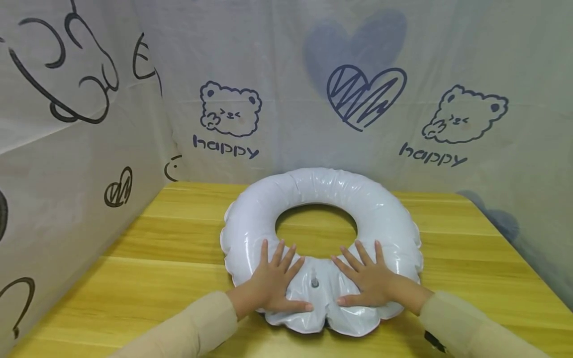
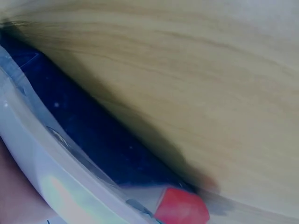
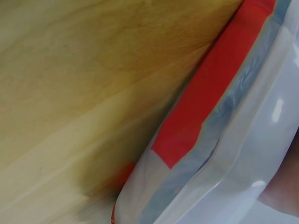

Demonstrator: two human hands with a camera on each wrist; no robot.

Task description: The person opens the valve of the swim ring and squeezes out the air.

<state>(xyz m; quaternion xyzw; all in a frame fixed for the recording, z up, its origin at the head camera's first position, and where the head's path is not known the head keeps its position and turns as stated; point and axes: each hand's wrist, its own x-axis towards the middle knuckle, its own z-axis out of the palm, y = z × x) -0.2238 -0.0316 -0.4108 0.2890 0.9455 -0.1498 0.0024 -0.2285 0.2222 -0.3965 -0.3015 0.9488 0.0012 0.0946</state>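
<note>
A white inflatable swim ring (image 1: 322,185) lies on the wooden table, puffed up at the back and creased at its near side. My left hand (image 1: 274,283) rests flat on the near left part, fingers spread. On the near right part my right hand (image 1: 370,279) presses with spread fingers. Between the two hands stands a small clear air valve (image 1: 315,282). In the left wrist view the ring's underside shows a dark blue band (image 2: 93,121) and a red patch (image 2: 182,206). The right wrist view shows a red band (image 3: 210,88) on its underside.
The yellow wood-grain table (image 1: 170,238) extends around the ring. Pale cloth (image 1: 286,59) with drawn bears and hearts hangs behind it, close to the ring's far edge. Another cloth wall (image 1: 67,199) stands along the left side.
</note>
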